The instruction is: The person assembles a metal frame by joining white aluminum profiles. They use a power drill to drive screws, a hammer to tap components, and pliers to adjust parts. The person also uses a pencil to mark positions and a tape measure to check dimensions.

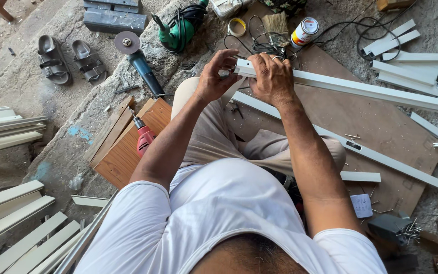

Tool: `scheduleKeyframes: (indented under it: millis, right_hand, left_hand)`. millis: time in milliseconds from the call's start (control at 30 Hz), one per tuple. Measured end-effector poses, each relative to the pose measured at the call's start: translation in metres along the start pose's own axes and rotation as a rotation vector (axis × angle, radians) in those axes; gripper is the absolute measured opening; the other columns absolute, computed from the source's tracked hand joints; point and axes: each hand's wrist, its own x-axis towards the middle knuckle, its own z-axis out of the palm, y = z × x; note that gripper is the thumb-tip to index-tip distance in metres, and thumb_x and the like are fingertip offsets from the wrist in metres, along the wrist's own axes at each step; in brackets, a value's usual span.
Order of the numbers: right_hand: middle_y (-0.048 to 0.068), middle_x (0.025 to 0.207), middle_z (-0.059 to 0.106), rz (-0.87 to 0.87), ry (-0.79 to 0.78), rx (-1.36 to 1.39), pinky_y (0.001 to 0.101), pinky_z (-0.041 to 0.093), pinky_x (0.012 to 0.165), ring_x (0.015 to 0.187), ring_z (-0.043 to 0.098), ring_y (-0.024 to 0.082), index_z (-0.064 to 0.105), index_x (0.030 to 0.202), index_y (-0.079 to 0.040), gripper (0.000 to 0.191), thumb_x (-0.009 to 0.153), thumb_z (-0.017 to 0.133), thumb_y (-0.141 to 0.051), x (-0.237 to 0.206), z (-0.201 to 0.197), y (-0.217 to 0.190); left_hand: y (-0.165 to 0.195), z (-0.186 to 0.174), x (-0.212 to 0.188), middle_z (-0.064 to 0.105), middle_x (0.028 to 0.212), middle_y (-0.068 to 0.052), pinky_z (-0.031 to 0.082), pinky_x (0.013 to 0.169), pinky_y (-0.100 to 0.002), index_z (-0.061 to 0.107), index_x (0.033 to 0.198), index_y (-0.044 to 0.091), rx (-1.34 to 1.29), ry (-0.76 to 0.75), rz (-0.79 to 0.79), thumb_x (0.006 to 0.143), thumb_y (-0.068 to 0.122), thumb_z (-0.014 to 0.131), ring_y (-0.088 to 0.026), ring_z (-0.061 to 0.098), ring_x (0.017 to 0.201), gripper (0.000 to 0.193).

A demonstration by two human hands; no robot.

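I sit on the ground over a brown board (pixel 371 122). My right hand (pixel 272 78) grips the near end of a long white metal profile (pixel 381 92) that runs off to the right. My left hand (pixel 216 76) pinches the same end of the profile from the left, fingers curled around it. A second white profile (pixel 381 157) lies on the board below, running diagonally. Whether a small part sits between my fingers is hidden.
A red drill (pixel 144 138) lies on a wooden panel (pixel 122 152) at my left. An angle grinder (pixel 138 58), a green power tool (pixel 178 28), a can (pixel 304 31), tape roll (pixel 237 26), sandals (pixel 69 61) and stacks of white profiles (pixel 411 66) surround me. Screws (pixel 406 231) lie at right.
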Motion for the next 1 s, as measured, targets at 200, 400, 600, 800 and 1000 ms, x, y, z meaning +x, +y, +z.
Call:
scheduleKeyframes:
  millis: [200, 400, 600, 800, 1000]
  right_hand:
    - [0.006, 0.105, 0.067, -0.001, -0.013, 0.008, 0.0527, 0.044, 0.079, 0.099, 0.067, 0.028, 0.059, 0.121, -0.013, 0.043, 0.081, 0.074, -0.018, 0.0, 0.005, 0.002]
    - [0.007, 0.105, 0.066, -0.031, 0.005, -0.01, 0.0513, 0.045, 0.078, 0.096, 0.066, 0.029, 0.059, 0.123, -0.013, 0.046, 0.081, 0.078, -0.015, -0.002, 0.008, 0.006]
    - [0.006, 0.103, 0.064, -0.076, 0.082, -0.054, 0.0492, 0.046, 0.078, 0.097, 0.065, 0.028, 0.059, 0.123, -0.013, 0.047, 0.081, 0.079, -0.012, -0.005, 0.01, 0.005]
    - [0.005, 0.101, 0.064, -0.069, 0.083, -0.064, 0.0487, 0.045, 0.079, 0.095, 0.065, 0.028, 0.06, 0.123, -0.014, 0.045, 0.082, 0.075, -0.007, -0.012, 0.008, 0.002]
    - [0.006, 0.104, 0.066, -0.08, 0.11, -0.055, 0.0481, 0.046, 0.079, 0.095, 0.066, 0.027, 0.06, 0.123, -0.013, 0.048, 0.079, 0.076, -0.007, -0.015, 0.012, 0.003]
  left_hand:
    - [-0.012, 0.003, -0.004, 0.07, 0.117, -0.006, 0.061, 0.1, -0.033, 0.054, 0.143, 0.009, -0.085, -0.01, -0.029, 0.098, 0.007, 0.081, -0.017, 0.069, 0.112, 0.052]
    - [-0.025, 0.007, -0.008, 0.068, 0.115, -0.005, 0.062, 0.1, -0.031, 0.054, 0.139, 0.009, -0.178, 0.041, -0.043, 0.094, 0.003, 0.083, -0.014, 0.068, 0.112, 0.054]
    - [-0.03, 0.004, -0.011, 0.069, 0.115, -0.005, 0.061, 0.101, -0.031, 0.055, 0.136, 0.007, -0.184, 0.032, -0.064, 0.095, -0.002, 0.083, -0.014, 0.069, 0.114, 0.051]
    - [-0.028, 0.004, -0.015, 0.069, 0.117, -0.005, 0.061, 0.101, -0.031, 0.055, 0.132, 0.006, -0.245, 0.002, -0.042, 0.095, -0.001, 0.082, -0.015, 0.07, 0.115, 0.047]
    - [-0.028, 0.007, -0.02, 0.069, 0.121, -0.006, 0.063, 0.103, -0.033, 0.058, 0.127, 0.005, -0.126, 0.029, 0.008, 0.095, 0.0, 0.084, -0.017, 0.072, 0.118, 0.042]
